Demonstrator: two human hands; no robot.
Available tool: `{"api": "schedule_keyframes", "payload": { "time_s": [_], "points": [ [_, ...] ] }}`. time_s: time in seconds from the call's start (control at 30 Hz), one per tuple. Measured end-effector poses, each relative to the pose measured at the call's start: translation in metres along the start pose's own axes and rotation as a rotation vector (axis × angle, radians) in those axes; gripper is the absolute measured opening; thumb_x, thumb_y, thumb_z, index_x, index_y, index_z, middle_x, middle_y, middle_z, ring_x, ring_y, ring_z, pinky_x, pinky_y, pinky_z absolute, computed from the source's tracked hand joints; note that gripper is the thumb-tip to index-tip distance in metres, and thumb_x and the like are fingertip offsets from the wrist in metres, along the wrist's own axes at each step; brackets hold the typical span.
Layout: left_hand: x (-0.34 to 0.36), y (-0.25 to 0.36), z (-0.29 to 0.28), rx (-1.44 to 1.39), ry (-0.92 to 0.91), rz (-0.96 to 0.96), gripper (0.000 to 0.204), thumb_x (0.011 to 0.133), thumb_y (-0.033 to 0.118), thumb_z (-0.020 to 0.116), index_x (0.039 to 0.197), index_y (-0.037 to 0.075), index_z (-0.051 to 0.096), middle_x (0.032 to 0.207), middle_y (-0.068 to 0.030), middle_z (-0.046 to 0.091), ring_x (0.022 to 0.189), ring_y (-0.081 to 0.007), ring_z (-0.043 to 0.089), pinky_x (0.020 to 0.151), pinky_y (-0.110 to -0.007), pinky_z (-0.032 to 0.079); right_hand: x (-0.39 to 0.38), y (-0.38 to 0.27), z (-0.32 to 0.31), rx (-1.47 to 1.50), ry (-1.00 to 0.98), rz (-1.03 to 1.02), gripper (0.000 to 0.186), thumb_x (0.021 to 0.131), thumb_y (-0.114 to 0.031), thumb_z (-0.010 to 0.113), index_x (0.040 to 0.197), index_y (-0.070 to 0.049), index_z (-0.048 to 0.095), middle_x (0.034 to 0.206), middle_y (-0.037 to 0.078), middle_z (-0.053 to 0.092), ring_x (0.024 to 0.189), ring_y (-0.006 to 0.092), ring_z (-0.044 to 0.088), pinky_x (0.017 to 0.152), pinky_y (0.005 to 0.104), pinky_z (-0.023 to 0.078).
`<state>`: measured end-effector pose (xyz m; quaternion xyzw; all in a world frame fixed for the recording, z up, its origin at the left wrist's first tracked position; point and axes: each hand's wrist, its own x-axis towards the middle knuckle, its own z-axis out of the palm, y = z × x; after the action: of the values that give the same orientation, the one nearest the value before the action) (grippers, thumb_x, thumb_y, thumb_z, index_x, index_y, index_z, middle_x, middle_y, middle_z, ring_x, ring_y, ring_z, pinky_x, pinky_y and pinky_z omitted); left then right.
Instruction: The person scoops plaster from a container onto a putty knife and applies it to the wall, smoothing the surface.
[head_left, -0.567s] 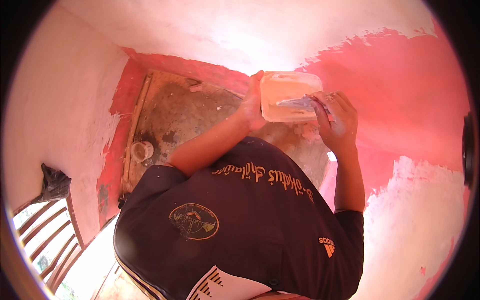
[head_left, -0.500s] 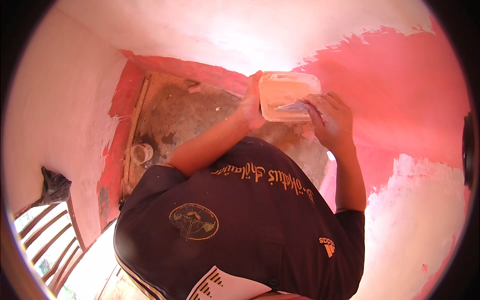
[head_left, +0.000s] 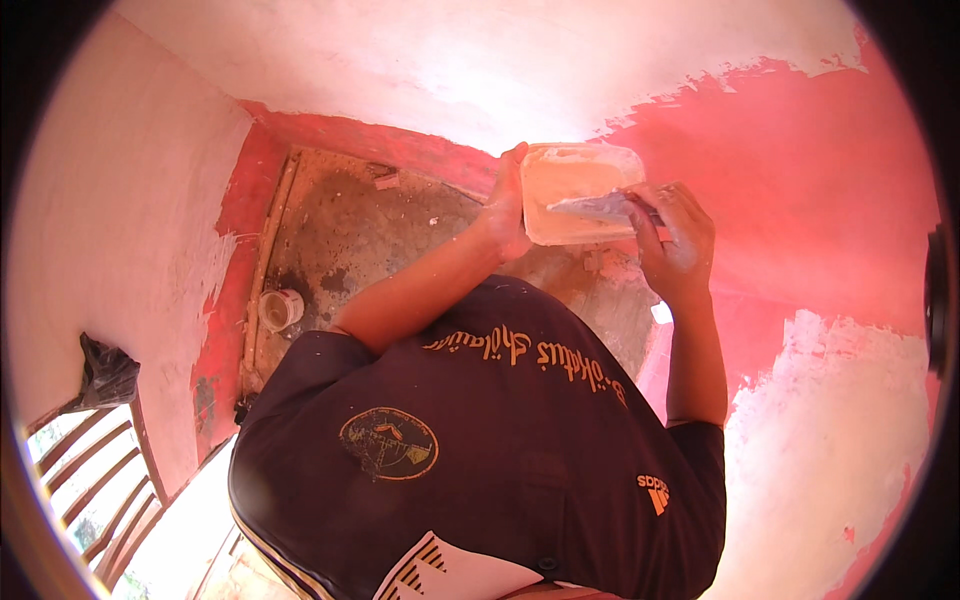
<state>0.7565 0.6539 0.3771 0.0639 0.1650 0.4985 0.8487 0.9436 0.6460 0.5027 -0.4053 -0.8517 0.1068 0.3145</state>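
Note:
My left hand (head_left: 508, 212) grips the left side of a shallow rectangular tub (head_left: 533, 228), thumb up along its rim. Pale, creamy paste (head_left: 585, 182) coats the tub's inside. In my right hand (head_left: 680, 238) is a putty knife (head_left: 598, 206), its smeared blade reaching left over the tub's near right part. Whether the blade touches the paste I cannot tell. The fingers of my right hand are closed round the handle, which they mostly hide.
Red wall (head_left: 790, 170) partly covered in white coating rises at the right. A white bucket (head_left: 281, 310) lies on the stained floor (head_left: 370, 235), left. Black plastic (head_left: 108, 372) hangs above a barred window (head_left: 100, 480) at lower left.
My right hand has shifted slightly right, and more of the putty knife's blade shows now. The tub has moved a touch to the right, still in my left hand.

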Motion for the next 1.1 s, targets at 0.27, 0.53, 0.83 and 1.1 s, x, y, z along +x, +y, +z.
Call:
{"api": "schedule_keyframes", "payload": {
  "time_s": [0.27,0.53,0.83,1.1],
  "points": [
    [0.001,-0.001,-0.007,-0.006,-0.055,-0.035,0.082,0.102,0.069,0.022,0.155,0.008,0.040,0.153,-0.0149,0.050,0.137,-0.0331,0.052,0.115,-0.053,0.044,-0.008,0.011,0.033,-0.070,-0.066,-0.163,0.015,0.084,-0.004,0.072,0.099,-0.006,0.074,0.085,0.009,0.072,0.077,0.0258,0.068,0.062,0.0380,0.054],
    [-0.002,0.002,-0.001,0.016,-0.014,0.060,0.081,0.103,0.068,0.022,0.153,0.009,0.043,0.151,-0.0143,0.052,0.135,-0.0316,0.054,0.114,-0.051,0.044,-0.005,0.014,0.036,-0.092,0.075,-0.212,0.015,0.081,-0.001,0.074,0.096,-0.004,0.073,0.087,0.009,0.073,0.078,0.0262,0.069,0.062,0.0371,0.055],
    [-0.006,0.009,0.010,0.065,0.056,0.037,0.080,0.104,0.065,0.018,0.153,0.006,0.043,0.150,-0.0171,0.053,0.133,-0.0329,0.055,0.113,-0.050,0.045,-0.001,0.001,0.024,-0.082,-0.205,-0.216,0.013,0.082,-0.001,0.073,0.095,-0.004,0.073,0.087,0.008,0.073,0.076,0.0261,0.067,0.061,0.0364,0.054],
    [-0.003,0.003,0.000,0.077,0.020,0.031,0.078,0.105,0.064,0.020,0.152,0.007,0.044,0.148,-0.0160,0.055,0.133,-0.0319,0.056,0.113,-0.049,0.045,-0.004,0.000,0.042,-0.157,-0.033,-0.275,0.019,0.079,-0.001,0.072,0.098,-0.004,0.072,0.091,0.006,0.073,0.077,0.0240,0.066,0.058,0.0352,0.053]
  ]
}}
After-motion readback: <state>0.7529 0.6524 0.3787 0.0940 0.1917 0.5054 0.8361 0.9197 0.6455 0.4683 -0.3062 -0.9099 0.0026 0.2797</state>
